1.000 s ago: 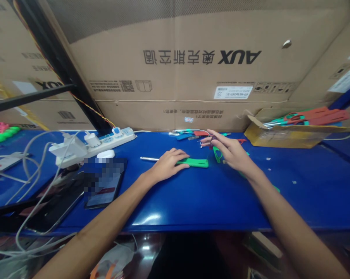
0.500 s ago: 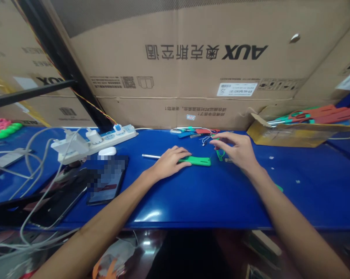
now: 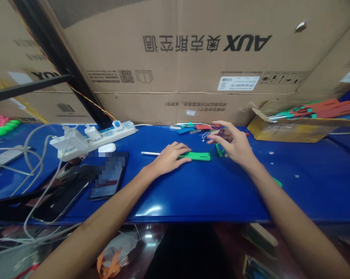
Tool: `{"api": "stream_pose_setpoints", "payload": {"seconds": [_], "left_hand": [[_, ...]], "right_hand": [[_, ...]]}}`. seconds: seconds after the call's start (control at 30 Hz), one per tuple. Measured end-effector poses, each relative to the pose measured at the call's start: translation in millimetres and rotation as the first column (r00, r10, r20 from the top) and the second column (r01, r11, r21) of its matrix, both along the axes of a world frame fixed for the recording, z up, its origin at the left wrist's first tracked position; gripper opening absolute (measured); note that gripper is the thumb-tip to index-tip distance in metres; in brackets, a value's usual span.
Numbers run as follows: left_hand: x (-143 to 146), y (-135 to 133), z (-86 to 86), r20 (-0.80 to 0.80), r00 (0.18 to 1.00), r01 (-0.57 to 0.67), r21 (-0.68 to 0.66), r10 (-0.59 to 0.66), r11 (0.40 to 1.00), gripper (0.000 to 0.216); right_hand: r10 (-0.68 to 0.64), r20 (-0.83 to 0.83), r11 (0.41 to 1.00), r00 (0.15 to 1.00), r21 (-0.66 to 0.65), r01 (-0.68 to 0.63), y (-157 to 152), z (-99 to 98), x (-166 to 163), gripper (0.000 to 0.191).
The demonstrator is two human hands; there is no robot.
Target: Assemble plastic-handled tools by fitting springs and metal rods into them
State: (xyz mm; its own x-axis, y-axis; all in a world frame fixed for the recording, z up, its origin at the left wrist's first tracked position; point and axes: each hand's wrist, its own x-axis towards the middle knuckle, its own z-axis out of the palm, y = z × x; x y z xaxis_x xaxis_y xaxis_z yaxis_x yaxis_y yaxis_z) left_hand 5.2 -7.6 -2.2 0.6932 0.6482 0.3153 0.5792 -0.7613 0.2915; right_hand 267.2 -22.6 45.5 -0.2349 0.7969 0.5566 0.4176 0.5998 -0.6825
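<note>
My left hand [image 3: 170,159] lies over a green plastic handle [image 3: 200,156], its fingers closed around it against the blue table. A silver metal rod [image 3: 150,154] sticks out to the left of that hand, in line with the handle. Beyond the handle's slotted right end, my right hand [image 3: 231,141] is raised with thumb and fingers pinched together. A faint thin line runs from the handle's end toward these fingers; what they hold is too small to make out. Just below them lies a small green plastic piece [image 3: 219,150], partly hidden by the hand.
Behind the hands lie several coloured parts, among them a blue piece [image 3: 186,131]. A cardboard box [image 3: 293,131] of orange and green pieces stands at right. On the left are a power strip [image 3: 105,135], a white case [image 3: 107,148], phones [image 3: 109,176] and loose cables.
My right hand has turned slightly, its fingers spreading a little higher, and stays near the handle's end. My left hand keeps its hold on the green handle. The view has tilted slightly.
</note>
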Motion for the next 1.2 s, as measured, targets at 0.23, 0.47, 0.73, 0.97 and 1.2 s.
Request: {"api": "stream_pose_setpoints", "payload": {"seconds": [0.23, 0.47, 0.73, 0.97, 1.2], "left_hand": [[0.0, 0.2, -0.3, 0.001, 1.0, -0.002, -0.001, 0.002, 1.0, 0.042], [-2.9, -0.5, -1.4, -0.037, 0.999, -0.012, 0.005, 0.012, 1.0, 0.055], [-10.3, 3.8, -0.5, -0.119, 0.991, -0.051, 0.138, 0.068, 0.989, 0.042], [-12.0, 4.8, 4.3, -0.052, 0.998, 0.047, 0.192, -0.038, 0.98, 0.03], [6.8, -13.8, 16.2, 0.018, 0.998, -0.067, 0.407, 0.065, 0.911, 0.024]], "right_hand": [[0.0, 0.12, 0.999, 0.993, 0.04, -0.005, -0.8, 0.3, -1.0, 0.031], [-0.035, -0.006, 0.994, 0.999, 0.1, 0.035, 1.6, -5.9, -3.8, 0.038], [-0.043, 0.38, 0.995, 0.924, 0.096, 0.007, 25.1, -37.6, 2.8, 0.027], [0.123, 0.504, 0.99, 0.855, -0.005, -0.14, 9.9, -37.3, -10.0, 0.044], [-0.095, 0.668, 0.99, 0.738, 0.139, 0.002, -6.9, -30.4, -47.6, 0.051]]}}
